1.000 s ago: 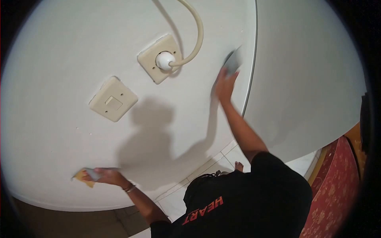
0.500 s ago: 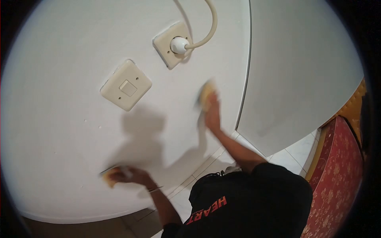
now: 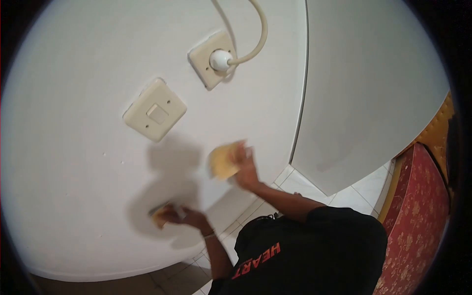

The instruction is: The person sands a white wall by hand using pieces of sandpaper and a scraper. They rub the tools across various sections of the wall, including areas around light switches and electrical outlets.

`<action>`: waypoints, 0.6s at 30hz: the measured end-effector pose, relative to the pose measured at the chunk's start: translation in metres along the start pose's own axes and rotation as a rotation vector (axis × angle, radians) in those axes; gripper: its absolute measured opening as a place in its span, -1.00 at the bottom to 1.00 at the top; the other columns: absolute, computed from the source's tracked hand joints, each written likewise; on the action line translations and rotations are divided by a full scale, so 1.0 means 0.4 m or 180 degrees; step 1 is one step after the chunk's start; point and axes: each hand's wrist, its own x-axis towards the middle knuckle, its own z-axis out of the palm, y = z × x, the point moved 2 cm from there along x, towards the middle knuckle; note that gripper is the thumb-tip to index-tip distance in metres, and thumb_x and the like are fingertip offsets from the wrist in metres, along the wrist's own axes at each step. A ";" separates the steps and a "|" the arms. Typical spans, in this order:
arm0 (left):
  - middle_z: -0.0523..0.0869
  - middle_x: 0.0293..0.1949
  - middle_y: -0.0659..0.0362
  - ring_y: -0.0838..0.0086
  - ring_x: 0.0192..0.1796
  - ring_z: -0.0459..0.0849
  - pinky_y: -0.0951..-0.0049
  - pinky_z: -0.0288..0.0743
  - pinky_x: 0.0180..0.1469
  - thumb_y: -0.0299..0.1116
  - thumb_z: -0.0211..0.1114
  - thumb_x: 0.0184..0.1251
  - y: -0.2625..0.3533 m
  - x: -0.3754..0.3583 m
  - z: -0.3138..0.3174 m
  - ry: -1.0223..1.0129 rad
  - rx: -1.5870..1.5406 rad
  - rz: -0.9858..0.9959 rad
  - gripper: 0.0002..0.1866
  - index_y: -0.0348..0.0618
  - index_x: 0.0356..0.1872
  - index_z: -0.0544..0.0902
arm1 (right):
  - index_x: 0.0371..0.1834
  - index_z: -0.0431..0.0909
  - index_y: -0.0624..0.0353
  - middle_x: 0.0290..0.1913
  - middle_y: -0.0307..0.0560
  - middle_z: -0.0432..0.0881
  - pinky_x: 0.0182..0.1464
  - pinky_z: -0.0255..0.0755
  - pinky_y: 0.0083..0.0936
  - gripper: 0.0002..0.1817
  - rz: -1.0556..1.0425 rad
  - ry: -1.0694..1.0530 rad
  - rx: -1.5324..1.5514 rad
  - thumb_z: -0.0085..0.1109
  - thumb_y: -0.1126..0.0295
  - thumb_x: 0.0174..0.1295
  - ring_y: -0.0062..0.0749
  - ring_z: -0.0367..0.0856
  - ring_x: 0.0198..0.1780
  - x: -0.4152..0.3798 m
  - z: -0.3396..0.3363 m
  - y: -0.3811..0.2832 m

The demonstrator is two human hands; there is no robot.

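Observation:
My left hand [image 3: 189,217] is closed on a small yellow pad [image 3: 160,217] with a dark edge, at or close to the white wall [image 3: 73,187] in the lower middle. Higher and to the right, my right hand [image 3: 247,171] grips a second yellow pad [image 3: 223,161], blurred by motion, its broad yellow face showing. Whether this pad touches the wall cannot be made out. Above the hands, a cream light switch [image 3: 157,113] and a socket [image 3: 201,56] with a white plug [image 3: 221,60] in it are fixed to the wall.
A beige cable [image 3: 264,34] curves up from the plug. A large grey panel [image 3: 364,88] stands at the right. Below it are white floor tiles [image 3: 356,201] and red patterned upholstery [image 3: 410,221]. Shadows fall on the wall around my left hand.
My right hand has moved down and left with its pad, which has turned its broad face into view. My left hand and its pad have shifted right.

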 end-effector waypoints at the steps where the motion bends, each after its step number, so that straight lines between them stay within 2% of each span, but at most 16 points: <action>1: -0.16 0.37 -0.15 0.13 0.38 0.05 0.19 -0.03 0.35 -0.01 -0.07 0.38 -0.032 0.059 -0.048 0.0263 0.0361 0.0089 -0.20 -0.38 0.34 -0.24 | 0.34 -0.01 0.34 0.39 0.18 -0.01 0.36 -0.42 0.08 -0.24 0.0217 0.0327 -0.0455 0.00 0.60 -0.03 -0.03 -0.13 0.43 0.047 -0.033 0.103; 2: -0.11 0.37 -0.15 0.14 0.36 0.09 0.21 0.02 0.34 -0.02 -0.09 0.39 -0.047 0.137 -0.100 0.0510 0.0749 0.0174 -0.22 -0.38 0.34 -0.23 | 0.36 -0.13 0.39 0.40 0.16 -0.02 0.37 -0.39 0.01 -0.26 0.0603 0.0583 -0.0783 -0.05 0.59 0.07 -0.03 -0.14 0.43 0.129 -0.095 0.183; 4: -0.05 0.35 -0.15 0.12 0.33 0.13 0.21 0.04 0.33 -0.05 -0.10 0.40 0.024 0.280 -0.162 0.0754 0.0535 0.0122 -0.24 -0.40 0.33 -0.21 | 0.32 -0.03 0.41 0.37 0.21 0.04 0.38 -0.24 -0.18 -0.42 0.1787 0.1583 -0.0031 -0.23 0.27 0.34 -0.02 -0.07 0.41 0.315 -0.251 0.216; 6: 0.07 0.31 -0.17 0.09 0.28 0.21 0.22 0.09 0.31 -0.10 -0.10 0.42 0.099 0.375 -0.179 0.1248 0.0054 0.0015 -0.27 -0.44 0.32 -0.19 | 0.29 0.05 0.42 0.35 0.25 0.05 0.38 -0.25 -0.20 -0.41 0.1365 0.1512 0.0784 -0.31 0.14 0.38 -0.03 -0.06 0.41 0.464 -0.337 0.239; 7: 0.07 0.31 -0.17 0.09 0.28 0.21 0.22 0.09 0.31 -0.10 -0.10 0.42 0.114 0.381 -0.155 0.1264 0.0081 0.0002 -0.27 -0.44 0.32 -0.19 | 0.29 0.07 0.41 0.36 0.27 0.03 0.39 -0.26 -0.19 -0.44 0.1678 0.1426 0.1152 -0.24 0.23 0.33 -0.01 -0.09 0.41 0.496 -0.313 0.221; 8: 0.07 0.31 -0.19 0.07 0.28 0.21 0.21 0.09 0.30 -0.11 -0.13 0.42 0.148 0.377 -0.122 0.1541 0.0460 -0.0033 -0.29 -0.45 0.32 -0.17 | 0.29 0.09 0.40 0.36 0.29 0.01 0.39 -0.28 -0.18 -0.46 0.1983 0.1333 0.1526 -0.18 0.33 0.28 0.00 -0.11 0.42 0.529 -0.276 0.183; 9: 0.07 0.31 -0.21 0.05 0.28 0.21 0.20 0.09 0.30 -0.12 -0.15 0.43 0.168 0.366 -0.077 0.1795 0.0849 -0.0073 -0.31 -0.46 0.32 -0.16 | 0.29 0.11 0.39 0.36 0.30 0.00 0.39 -0.28 -0.12 -0.42 0.0956 0.1454 0.0722 -0.14 0.43 0.16 0.02 -0.13 0.42 0.523 -0.230 0.101; 10: 0.00 0.32 -0.25 0.04 0.33 0.13 0.21 0.06 0.31 -0.12 -0.16 0.44 0.194 0.324 -0.035 0.1704 0.1254 -0.0063 -0.32 -0.45 0.32 -0.15 | 0.29 0.12 0.38 0.37 0.31 -0.02 0.38 -0.28 -0.06 -0.37 -0.0088 0.1542 -0.0049 -0.11 0.53 0.04 0.03 -0.15 0.43 0.469 -0.183 -0.002; 11: -0.06 0.34 -0.27 0.04 0.37 0.05 0.24 -0.01 0.34 -0.14 -0.12 0.42 0.107 0.286 0.028 0.1627 0.0789 0.0427 -0.29 -0.44 0.33 -0.19 | 0.27 0.23 0.24 0.38 0.26 -0.03 0.34 -0.30 0.11 -0.26 -0.0405 0.0933 -0.0367 -0.09 0.62 -0.19 0.01 -0.18 0.44 0.395 -0.102 -0.009; 12: -0.13 0.35 -0.26 0.05 0.40 -0.05 0.21 -0.10 0.37 -0.12 -0.10 0.41 0.077 0.215 0.096 0.1281 0.0741 0.0508 -0.25 -0.41 0.34 -0.24 | 0.24 0.33 0.08 0.41 0.18 -0.06 0.31 -0.32 0.21 -0.28 -0.0948 0.0668 -0.0259 -0.05 0.60 -0.18 -0.02 -0.15 0.44 0.310 -0.044 -0.025; 13: -0.16 0.36 -0.23 0.07 0.41 -0.06 0.16 -0.14 0.37 -0.12 -0.08 0.41 0.074 0.131 0.171 0.1002 0.0540 0.0469 -0.24 -0.40 0.34 -0.26 | 0.26 0.27 0.14 0.41 0.21 -0.11 0.32 -0.38 0.21 -0.31 -0.1135 0.0144 -0.0243 -0.04 0.57 -0.11 0.03 -0.17 0.44 0.230 -0.004 -0.008; 14: -0.18 0.37 -0.19 0.10 0.41 -0.06 0.14 -0.13 0.37 -0.09 -0.07 0.40 0.133 0.052 0.229 0.0727 0.0313 0.0187 -0.23 -0.40 0.34 -0.26 | 0.29 0.21 0.21 0.41 0.24 -0.17 0.32 -0.45 0.21 -0.32 -0.1336 -0.0392 -0.0206 -0.03 0.53 -0.05 0.08 -0.20 0.44 0.167 0.010 0.020; 15: -0.20 0.38 -0.19 0.10 0.40 -0.04 0.14 -0.10 0.36 -0.04 -0.09 0.39 0.093 -0.010 0.217 0.0111 0.2090 -0.0014 -0.20 -0.41 0.33 -0.27 | 0.31 0.18 0.18 0.41 0.21 -0.13 0.35 -0.42 0.12 -0.35 -0.1239 -0.0318 -0.0319 -0.05 0.49 0.04 0.05 -0.18 0.44 0.144 0.009 0.067; 16: -0.20 0.38 -0.19 0.10 0.40 -0.04 0.14 -0.10 0.36 -0.04 -0.09 0.39 0.089 0.002 0.192 0.0217 0.2141 -0.0018 -0.20 -0.41 0.33 -0.27 | 0.33 0.14 0.16 0.41 0.18 -0.10 0.38 -0.39 0.03 -0.38 -0.1136 -0.0227 -0.0448 -0.07 0.44 0.12 0.02 -0.16 0.43 0.141 -0.010 0.120; 18: -0.23 0.37 -0.22 0.05 0.41 -0.09 0.14 -0.15 0.37 0.05 -0.19 0.39 0.064 0.072 0.148 0.0495 0.0292 0.0015 -0.20 -0.43 0.33 -0.23 | 0.32 0.12 0.29 0.37 0.24 0.03 0.35 -0.41 0.11 -0.29 -0.0404 0.0465 -0.0007 -0.03 0.53 -0.03 0.00 -0.12 0.43 0.247 -0.111 0.227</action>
